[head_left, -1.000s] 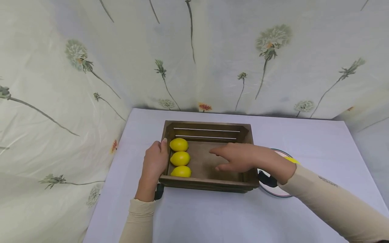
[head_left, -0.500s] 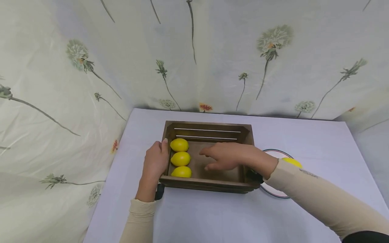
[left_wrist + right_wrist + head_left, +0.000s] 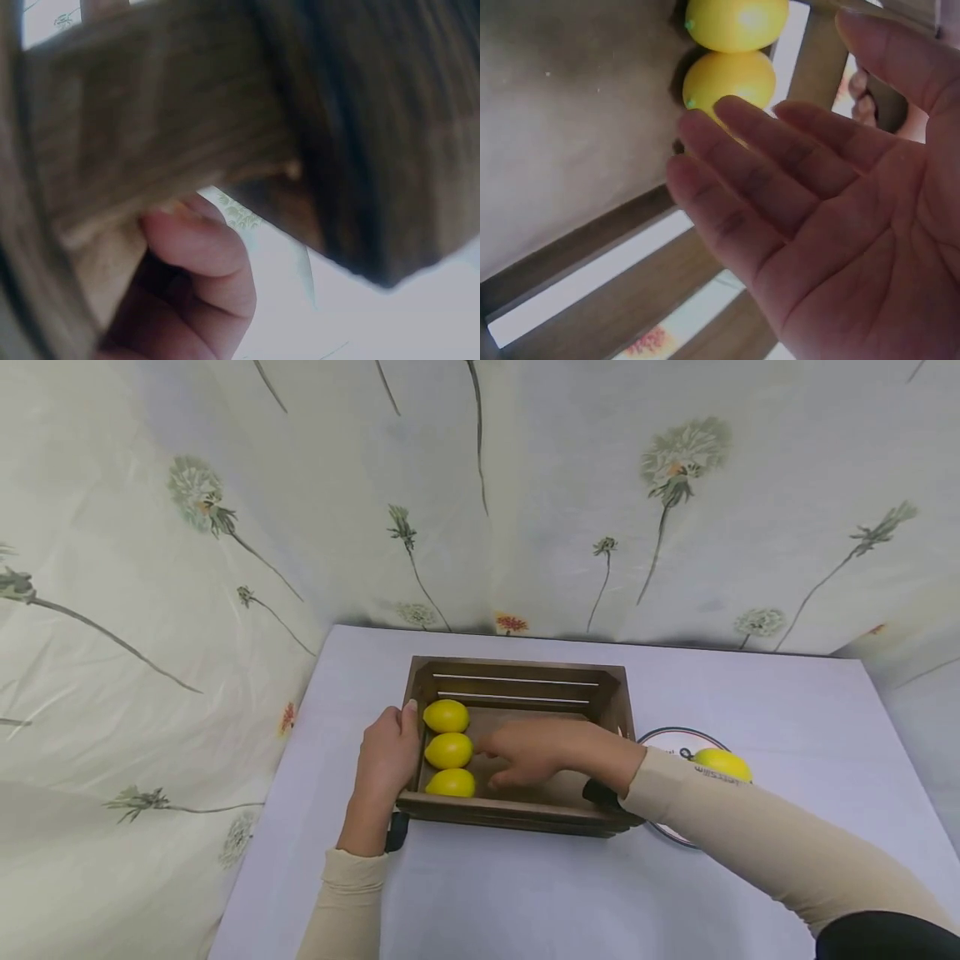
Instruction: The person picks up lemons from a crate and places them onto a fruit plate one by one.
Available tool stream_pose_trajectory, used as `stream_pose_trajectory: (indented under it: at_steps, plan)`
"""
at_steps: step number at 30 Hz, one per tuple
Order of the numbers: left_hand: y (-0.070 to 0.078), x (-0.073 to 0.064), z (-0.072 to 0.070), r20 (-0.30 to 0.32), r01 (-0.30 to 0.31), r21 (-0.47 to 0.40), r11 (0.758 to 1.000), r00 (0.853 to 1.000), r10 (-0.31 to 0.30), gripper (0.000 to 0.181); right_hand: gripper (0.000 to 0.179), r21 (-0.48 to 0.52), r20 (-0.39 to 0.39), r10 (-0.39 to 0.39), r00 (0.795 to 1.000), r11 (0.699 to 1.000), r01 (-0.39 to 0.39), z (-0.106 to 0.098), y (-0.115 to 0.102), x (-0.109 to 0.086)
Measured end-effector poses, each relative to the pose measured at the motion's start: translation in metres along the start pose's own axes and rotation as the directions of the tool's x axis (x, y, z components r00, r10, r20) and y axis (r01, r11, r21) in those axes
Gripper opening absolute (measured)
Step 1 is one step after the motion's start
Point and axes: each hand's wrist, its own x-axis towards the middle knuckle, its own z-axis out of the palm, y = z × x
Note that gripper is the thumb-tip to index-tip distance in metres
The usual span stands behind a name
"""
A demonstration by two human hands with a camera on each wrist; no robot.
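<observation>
A brown slatted wooden crate (image 3: 517, 811) stands on the table. My left hand (image 3: 386, 758) grips its left end, thumb over the top edge; in the left wrist view curled fingers (image 3: 199, 251) come through a gap below a slat. Three yellow lemons line the crate's left wall: a back one (image 3: 447, 716), a middle one (image 3: 449, 750) and a front one (image 3: 451, 782). Inside the crate, just right of them, is my right hand (image 3: 538, 747), holding nothing. The right wrist view shows its palm (image 3: 855, 217) with straight fingers close to the lemons; contact cannot be told.
Right of the crate lies a round white plate (image 3: 663, 739) with a dark rim, partly covered by my right sleeve (image 3: 735, 827). Another lemon (image 3: 722, 763) is on it. The white-covered table (image 3: 517, 902) meets a flower-printed curtain (image 3: 547, 527) behind.
My right hand has moved left across the crate up to the lemons. More of the lemon on the plate shows as the arm shifts. My left hand keeps its hold.
</observation>
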Motion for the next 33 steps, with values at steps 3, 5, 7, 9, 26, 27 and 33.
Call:
stream_pose_trajectory:
  at_steps: [3,5,7,9,26,27,33]
  plan:
    - [-0.001,0.001,0.001,0.001,-0.001,0.0,1.0,1.0,0.001,0.047,0.047,0.011,0.002,-0.01,1.0,1.0,0.01,0.002,-0.001,0.006]
    - [-0.002,0.001,0.001,0.0,-0.003,0.002,1.0,1.0,0.003,0.047,0.047,0.024,0.006,-0.013,1.0,1.0,0.013,0.003,-0.002,0.01]
    - [-0.002,0.001,0.001,-0.003,-0.006,0.006,1.0,1.0,0.006,0.047,0.047,0.034,0.01,-0.017,1.0,0.999,0.017,0.004,-0.003,0.013]
    - [-0.002,0.001,0.001,-0.006,-0.007,0.008,1.0,1.0,0.007,0.047,0.046,0.037,0.013,-0.021,1.0,0.999,0.021,0.005,-0.004,0.016]
    - [0.0,0.003,0.001,-0.003,-0.002,0.009,1.0,1.0,0.002,0.048,0.046,0.041,0.061,-0.045,0.997,0.998,0.043,0.011,-0.004,0.046]
    - [-0.001,0.003,0.0,-0.004,0.0,0.01,1.0,1.0,0.0,0.048,0.046,0.036,0.063,-0.053,0.997,0.998,0.05,0.011,-0.005,0.048]
    - [-0.003,0.004,0.0,-0.006,0.002,0.002,1.0,1.0,-0.001,0.048,0.041,0.008,0.097,-0.052,0.994,0.999,0.052,0.013,-0.01,0.063]
